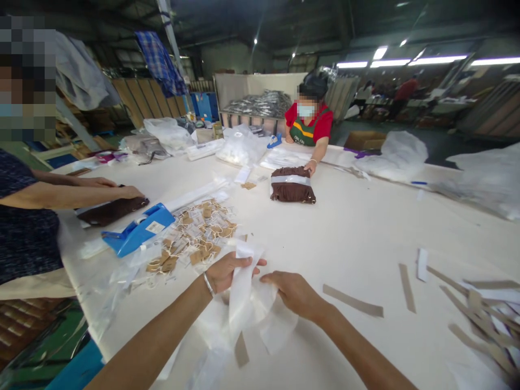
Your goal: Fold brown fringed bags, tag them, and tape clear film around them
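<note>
Thin white translucent sheeting hangs in folds over the near part of the table, and both my hands are on it. My left hand, with a silver bracelet at the wrist, grips its upper end between thumb and fingers. Close by on the right, my right hand pinches the edge of the same sheeting with fingers pressed together. Whether it is paper or plastic I cannot tell. Beyond my left hand lies a pile of brown and white tags with strings. A short grey-brown strip shows just below the sheeting.
A blue tape dispenser stands left of the tags. Across the table a co-worker in red touches a dark brown fringed item; another person's hands rest on a dark item at left. Loose strips lie at right.
</note>
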`<state>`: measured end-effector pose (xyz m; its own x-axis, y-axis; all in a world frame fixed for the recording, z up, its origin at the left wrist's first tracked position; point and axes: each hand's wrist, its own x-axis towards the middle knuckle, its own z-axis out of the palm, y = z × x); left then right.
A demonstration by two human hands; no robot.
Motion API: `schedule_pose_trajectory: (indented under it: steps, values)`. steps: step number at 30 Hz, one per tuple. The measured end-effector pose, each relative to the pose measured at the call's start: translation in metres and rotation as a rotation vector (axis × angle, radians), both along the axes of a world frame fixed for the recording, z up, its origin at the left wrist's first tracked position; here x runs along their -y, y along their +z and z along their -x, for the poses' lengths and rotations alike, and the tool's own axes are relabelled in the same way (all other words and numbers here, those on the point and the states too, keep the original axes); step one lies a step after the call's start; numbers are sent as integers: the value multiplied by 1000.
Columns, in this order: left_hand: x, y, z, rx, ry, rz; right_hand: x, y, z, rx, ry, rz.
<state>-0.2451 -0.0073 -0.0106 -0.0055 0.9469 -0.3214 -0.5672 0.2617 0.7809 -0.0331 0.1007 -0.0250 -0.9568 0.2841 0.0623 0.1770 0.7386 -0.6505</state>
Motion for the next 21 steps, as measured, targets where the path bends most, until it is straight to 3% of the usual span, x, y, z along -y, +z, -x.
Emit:
schedule_pose_trajectory:
  steps: [6, 14, 21]
  values:
    - [-2, -4, -7, -12, 63, -45, -8, -8, 22, -61, -140, -90]
    - [2, -11, -20, -26, 109, 60, -12, 5, 41, 223, -293, -237]
    - [5, -11, -10, 105, -8, 142, -12, 15, 47, 222, -266, -339]
